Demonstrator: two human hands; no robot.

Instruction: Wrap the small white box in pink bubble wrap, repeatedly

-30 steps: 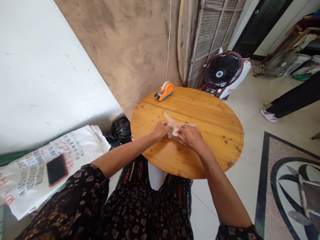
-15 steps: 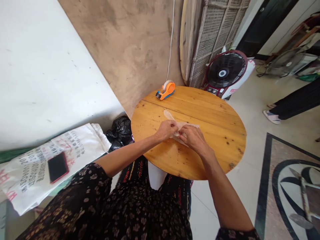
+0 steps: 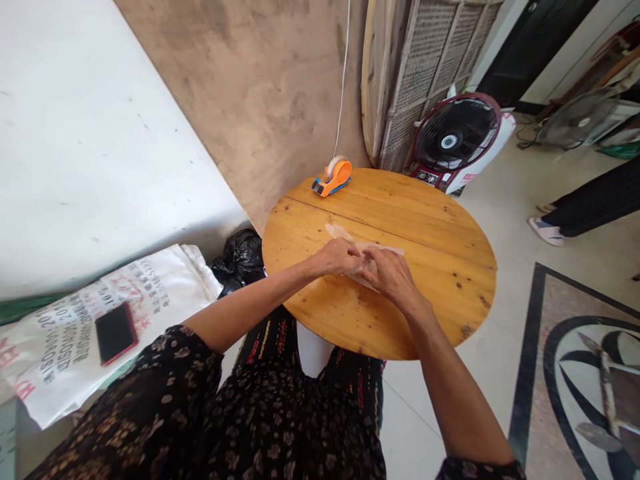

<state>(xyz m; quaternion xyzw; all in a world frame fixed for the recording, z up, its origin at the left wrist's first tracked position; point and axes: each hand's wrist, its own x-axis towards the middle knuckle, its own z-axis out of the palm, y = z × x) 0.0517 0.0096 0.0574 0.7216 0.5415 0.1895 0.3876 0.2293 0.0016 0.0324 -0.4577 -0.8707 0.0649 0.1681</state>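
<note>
A thin, translucent whitish plastic bag (image 3: 339,231) lies on the round wooden table (image 3: 425,213), partly covered by my hands. My left hand (image 3: 336,257) has its fingers closed on the near middle of the bag. Close beside it, my right hand (image 3: 390,272) pinches the same plastic with thumb and fingers. Their fingertips almost meet, and whatever small fold lies between them is too small to make out. Toward the far edge of the table stands an orange and blue tape dispenser (image 3: 334,177) with a roll of clear tape.
At the left, a phone (image 3: 116,333) rests on a printed white sack (image 3: 170,273). Black plastic bags (image 3: 243,257) sit beside the table. Beyond it stands a dark red fan (image 3: 453,137). Another person's legs (image 3: 595,203) show at the right.
My left hand has turned slightly, its knuckles now more over the plastic. The fingers of both hands have shifted a little on the bag. The view has moved slightly.
</note>
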